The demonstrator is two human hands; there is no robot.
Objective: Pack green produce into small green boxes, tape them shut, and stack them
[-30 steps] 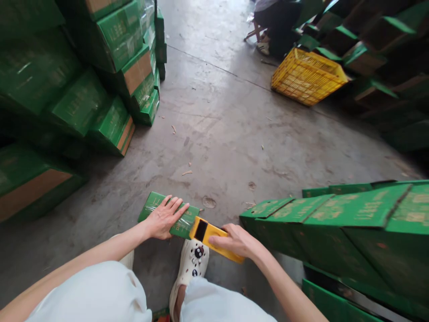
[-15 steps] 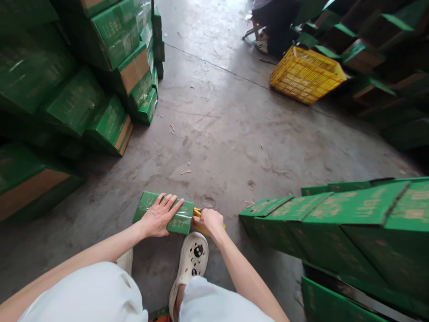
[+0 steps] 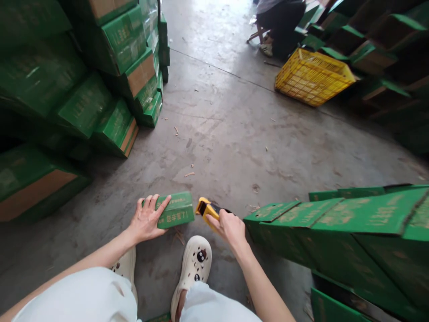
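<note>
Head view: left grip [image 3: 146,220] partly hides green box [image 3: 179,209]; co-worker [image 3: 281,22] cropped.

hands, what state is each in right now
Left hand: spread open on the small green box.
Right hand: closed around the yellow-and-black tool.

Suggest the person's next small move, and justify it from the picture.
Probably bring the yellow tool against the right end of the green box: the right hand grips the tool, its head just short of that end, while the left hand lies over the other end, seemingly steadying it.
</note>
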